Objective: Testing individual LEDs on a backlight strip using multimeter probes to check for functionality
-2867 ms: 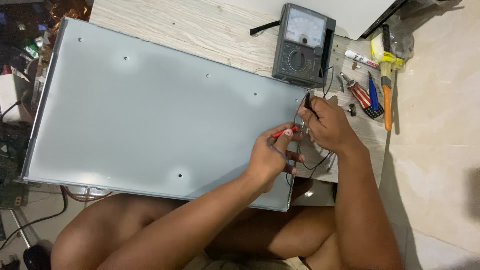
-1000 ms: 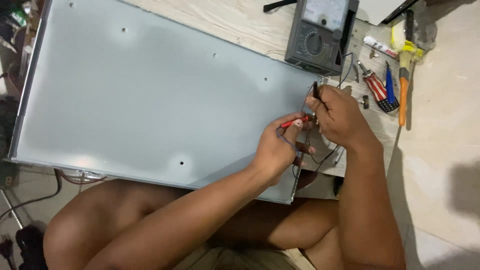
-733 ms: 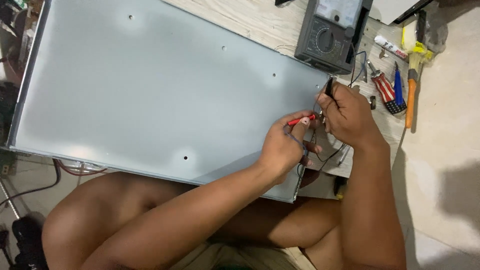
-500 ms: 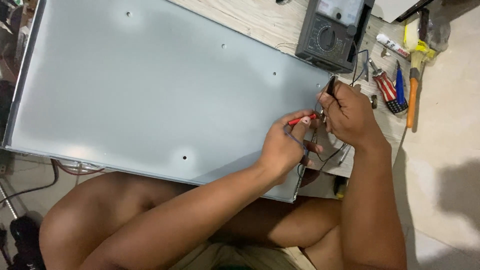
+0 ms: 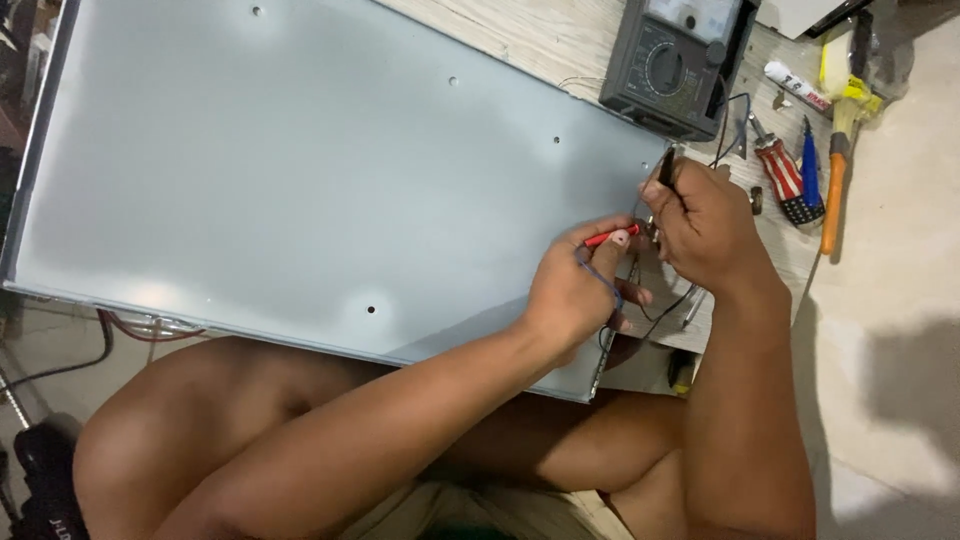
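Two probes: red (image 5: 612, 237) in left hand (image 5: 575, 290), black (image 5: 666, 168) in right hand (image 5: 705, 228).

floor: pale smooth surface (image 5: 900, 300), right side of frame, soft shadows across it | board: light wood-grain panel (image 5: 520, 35), top centre | lower left: dim floor with dark cables (image 5: 60, 370), detail hard to make out | light: soft, even, from above
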